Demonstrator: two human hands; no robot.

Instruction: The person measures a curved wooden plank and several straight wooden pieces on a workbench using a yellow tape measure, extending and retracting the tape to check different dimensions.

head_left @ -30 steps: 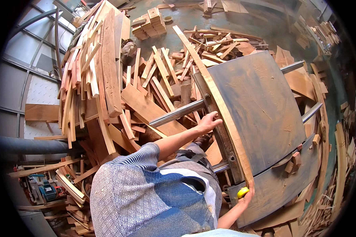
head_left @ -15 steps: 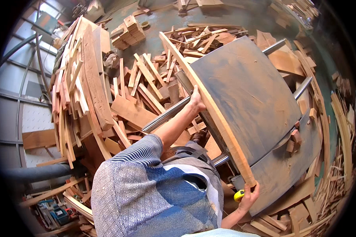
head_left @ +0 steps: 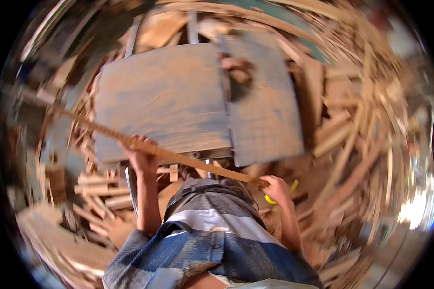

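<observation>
A long, narrow wooden board (head_left: 188, 160) runs slantwise across the front of my body, its far end away to the left. My left hand (head_left: 142, 153) is wrapped round it left of its middle. At the near end, my right hand (head_left: 276, 189) grips the board's tip. Something yellow, which looks like a tape measure (head_left: 270, 199), shows beside the right hand's fingers; blur hides whether they hold it. Beyond the board lies a dusty, flat machine table (head_left: 164, 96), split by a gap from a narrower panel (head_left: 265, 106) on the right.
Small reddish wood blocks (head_left: 238, 69) sit by the gap. Metal rails (head_left: 193, 26) stick out at the table's far side. Offcuts (head_left: 103, 192) lie heaped at the left, and long wood strips (head_left: 357, 125) pile up on the right. The outer parts are smeared by motion.
My view has turned to the right, so the machine table now lies straight ahead. The board has come off the table's near edge, and both hands keep their grip on it.
</observation>
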